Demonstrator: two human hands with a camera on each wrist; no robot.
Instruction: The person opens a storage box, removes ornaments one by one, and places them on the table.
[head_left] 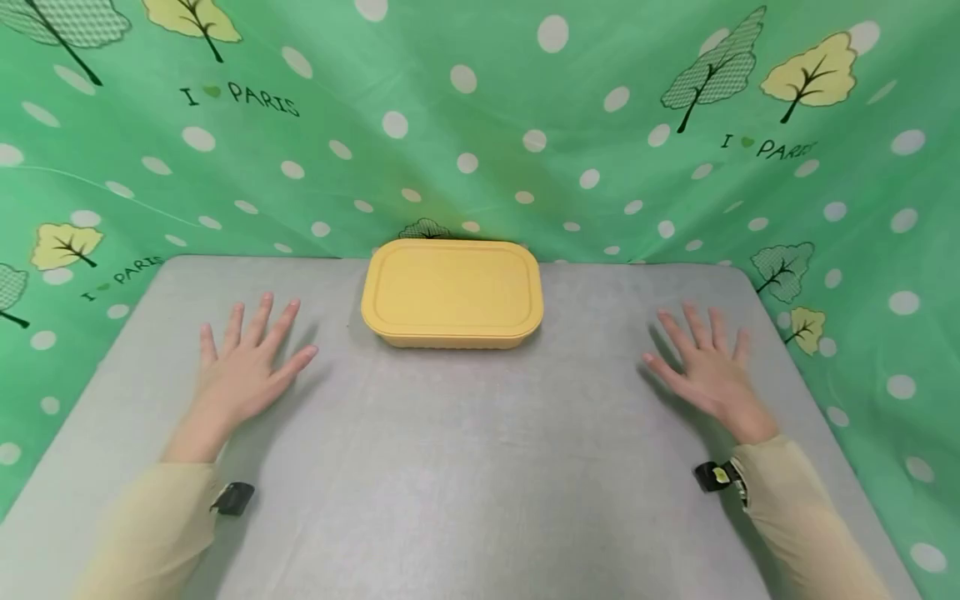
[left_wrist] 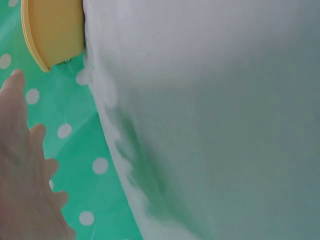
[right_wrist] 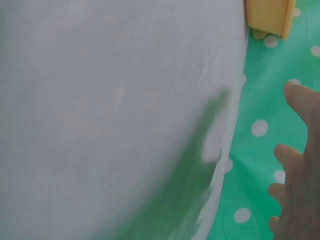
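Observation:
A yellow lidded box (head_left: pixel 452 292) with rounded corners stands at the far middle of the grey table (head_left: pixel 450 467), its lid on. To its left my left hand (head_left: pixel 243 367) hovers over the table, palm down, fingers spread and straight. My right hand (head_left: pixel 708 367) is held the same way on the right side, its shadow falling beside it. Both hands hold nothing and are well apart from the box. In the left wrist view one end of the box (left_wrist: pixel 55 30) shows beyond the thumb; the right wrist view shows its other end (right_wrist: pixel 270 17).
A green polka-dot cloth (head_left: pixel 465 125) printed with trees and "I PARIS" hangs behind the table and along both sides. The table's back edge runs right by the box. Each sleeve carries a small black device, one on the left wrist (head_left: pixel 234 498), one on the right (head_left: pixel 712 476).

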